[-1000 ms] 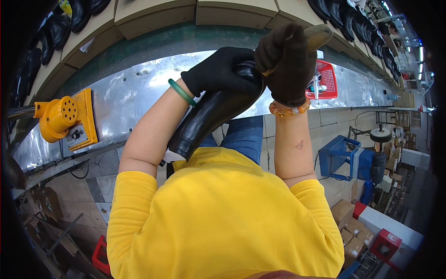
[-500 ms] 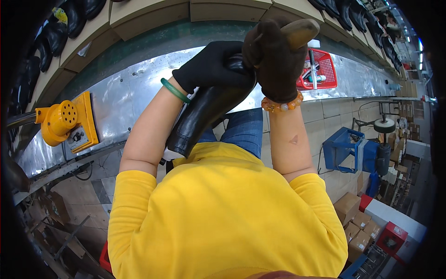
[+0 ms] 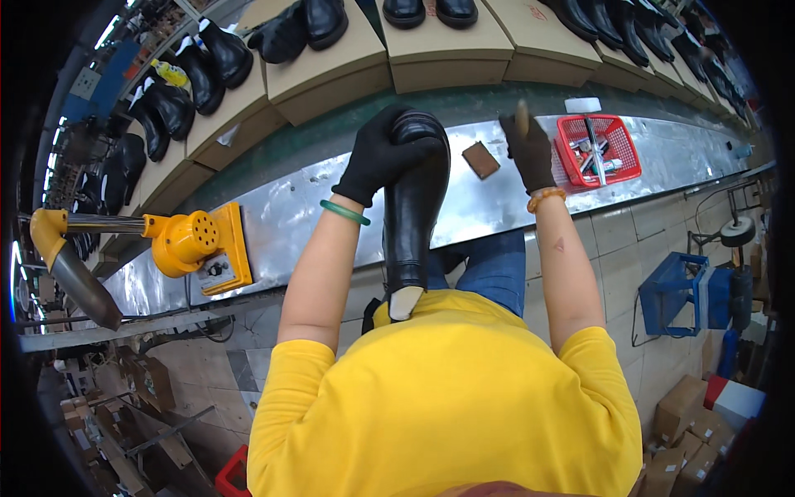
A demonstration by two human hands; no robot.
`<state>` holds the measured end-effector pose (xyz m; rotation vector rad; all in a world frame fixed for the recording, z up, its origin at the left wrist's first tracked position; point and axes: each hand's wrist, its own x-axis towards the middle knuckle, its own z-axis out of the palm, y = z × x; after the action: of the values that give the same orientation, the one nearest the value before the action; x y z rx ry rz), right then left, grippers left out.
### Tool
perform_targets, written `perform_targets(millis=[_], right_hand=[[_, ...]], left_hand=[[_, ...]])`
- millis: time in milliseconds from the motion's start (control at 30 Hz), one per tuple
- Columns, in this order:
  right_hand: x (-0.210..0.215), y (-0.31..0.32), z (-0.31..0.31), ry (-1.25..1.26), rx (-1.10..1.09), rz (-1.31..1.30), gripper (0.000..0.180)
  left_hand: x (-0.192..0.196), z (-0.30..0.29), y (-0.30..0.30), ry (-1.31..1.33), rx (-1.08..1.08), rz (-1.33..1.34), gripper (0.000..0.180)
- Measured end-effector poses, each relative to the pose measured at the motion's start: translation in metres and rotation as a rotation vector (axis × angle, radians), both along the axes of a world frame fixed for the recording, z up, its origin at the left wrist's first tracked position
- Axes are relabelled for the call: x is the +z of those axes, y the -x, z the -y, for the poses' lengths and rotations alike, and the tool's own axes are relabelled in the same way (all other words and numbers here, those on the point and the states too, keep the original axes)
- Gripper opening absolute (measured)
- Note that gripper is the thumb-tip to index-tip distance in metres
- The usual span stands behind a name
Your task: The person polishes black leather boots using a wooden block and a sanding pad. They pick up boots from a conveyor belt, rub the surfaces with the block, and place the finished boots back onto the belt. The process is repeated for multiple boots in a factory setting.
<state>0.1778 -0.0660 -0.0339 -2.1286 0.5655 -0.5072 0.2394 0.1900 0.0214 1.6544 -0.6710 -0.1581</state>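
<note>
A black leather boot stands tilted in front of me, its toe end away from me and its pale inner end against my yellow shirt. My left hand, in a black glove, is closed around the boot near the toe. Out to the right, over the bench, my gloved right hand grips a tool with a rounded wooden handle; the rest of the tool is hidden in the fist. Between the two hands a small brown block lies on the metal bench.
Right of my right hand sits a red plastic basket holding small tubes and tools. On the left is a yellow machine. Cardboard boxes with black boots on top line the far side. A blue stand is at the right.
My hands have come apart: the right has gone lower and away from the boot, still with the wooden handle. The boot is now more upright. The brown block has come into view.
</note>
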Motion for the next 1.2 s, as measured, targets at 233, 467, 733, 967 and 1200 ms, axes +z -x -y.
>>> perform_targets(millis=[233,467,733,967,1200], right_hand=[[-0.024,0.003,0.02,0.696,0.143,-0.376,0.04],[-0.028,0.01,0.014,0.817,0.189,-0.376,0.035],[-0.013,0.017,-0.005,0.72,0.162,0.274,0.027],[0.029,0.046,-0.084,-0.001,0.406,0.382,0.015],[0.129,0.012,-0.103,0.21,0.656,0.512,0.014]], left_hand=[[0.014,0.0,0.011,-0.105,0.197,0.084,0.057],[0.021,-0.005,0.012,-0.129,0.308,0.103,0.057],[0.033,-0.012,0.016,-0.029,0.475,0.232,0.05],[0.027,-0.034,0.017,0.028,0.364,0.161,0.053],[0.037,-0.027,0.018,0.036,-0.021,0.003,0.054]])
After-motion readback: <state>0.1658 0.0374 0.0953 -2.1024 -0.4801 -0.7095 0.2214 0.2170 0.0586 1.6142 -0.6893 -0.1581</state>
